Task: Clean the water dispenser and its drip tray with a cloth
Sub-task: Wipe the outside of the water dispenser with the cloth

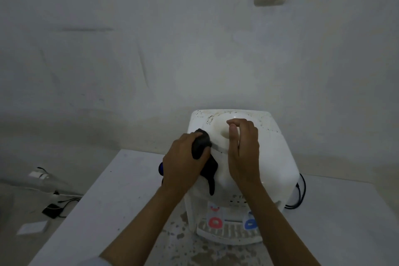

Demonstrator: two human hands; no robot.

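Head view, left to right. Cables [62, 201] lie on the floor beside the surface [121, 190]. The left hand [183, 162] grips a dark cloth [201, 144], bunched against the top left of the water dispenser [269, 157]; a loose tail hangs down the front. The right hand [244, 149] rests on the top beside the bottle recess, fingers curled, holding nothing. The drip tray [228, 233] sits at the base, below the red tap [215, 221] and blue tap [250, 223]. Risks: a hard sideways wipe may shift the unit; the hanging tail may snag a tap lever; the power cord [300, 192] at right may be strained.
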